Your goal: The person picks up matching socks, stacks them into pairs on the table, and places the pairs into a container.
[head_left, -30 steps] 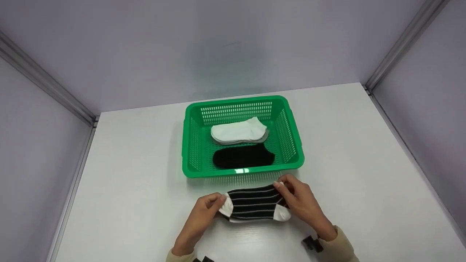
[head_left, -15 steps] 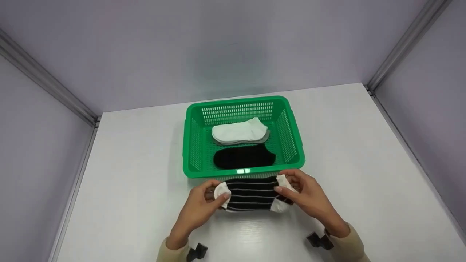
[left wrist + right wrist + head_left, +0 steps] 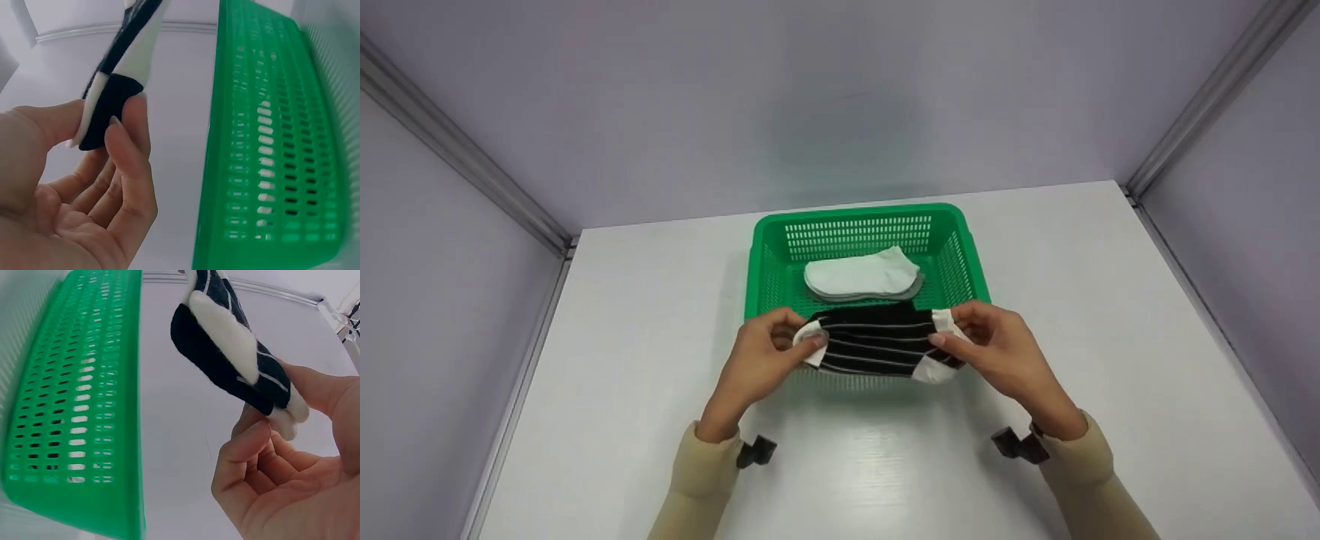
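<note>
White surface (image 3: 622, 360), green basket (image 3: 757, 277) at 12 o'clock. Already inside: white socks (image 3: 862, 274), far half. Striped socks (image 3: 877, 349) aloft over near rim, not yet dropped in. Left hand (image 3: 761, 360) pinching toe end at 9 o'clock, right hand (image 3: 997, 352) pinching heel end at 3 o'clock.

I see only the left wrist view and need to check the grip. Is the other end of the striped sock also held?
Observer: Yes, the right hand pinches the other end of the striped sock.
Operator: Where is the sock relative to the basket?
Observer: In the head view it hangs over the near edge of the green basket, stretched between both hands.
Operator: Is anything inside the basket?
Observer: White socks lie toward the far side.
</note>
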The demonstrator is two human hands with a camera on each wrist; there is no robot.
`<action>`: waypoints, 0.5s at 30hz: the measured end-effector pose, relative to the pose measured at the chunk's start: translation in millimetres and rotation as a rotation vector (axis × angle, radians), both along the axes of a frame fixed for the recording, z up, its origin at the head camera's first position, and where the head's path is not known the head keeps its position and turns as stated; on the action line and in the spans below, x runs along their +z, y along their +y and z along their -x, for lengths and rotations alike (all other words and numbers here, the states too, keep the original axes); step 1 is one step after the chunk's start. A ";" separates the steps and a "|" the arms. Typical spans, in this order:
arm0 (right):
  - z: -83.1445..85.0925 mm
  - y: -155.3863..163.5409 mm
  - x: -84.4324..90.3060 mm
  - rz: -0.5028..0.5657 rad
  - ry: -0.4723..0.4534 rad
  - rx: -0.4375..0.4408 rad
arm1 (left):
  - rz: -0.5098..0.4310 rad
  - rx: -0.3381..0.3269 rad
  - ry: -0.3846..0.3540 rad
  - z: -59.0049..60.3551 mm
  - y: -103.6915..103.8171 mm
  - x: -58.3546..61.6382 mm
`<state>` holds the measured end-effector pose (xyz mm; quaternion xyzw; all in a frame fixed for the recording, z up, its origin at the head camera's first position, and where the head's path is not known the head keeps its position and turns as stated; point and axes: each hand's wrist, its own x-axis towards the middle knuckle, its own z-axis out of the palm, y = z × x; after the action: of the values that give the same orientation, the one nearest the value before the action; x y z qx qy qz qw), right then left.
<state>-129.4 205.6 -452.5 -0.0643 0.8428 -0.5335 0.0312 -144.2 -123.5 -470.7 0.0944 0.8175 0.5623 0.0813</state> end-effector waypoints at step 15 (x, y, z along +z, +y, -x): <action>74.3 0.9 12.3 -0.174 0.047 0.078 | 0.203 -0.045 0.036 75.2 2.5 16.6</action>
<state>-203.8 206.5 -440.2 -0.1066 0.8833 -0.4550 0.0374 -219.5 -121.0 -454.0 0.1141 0.8694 0.4726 0.0882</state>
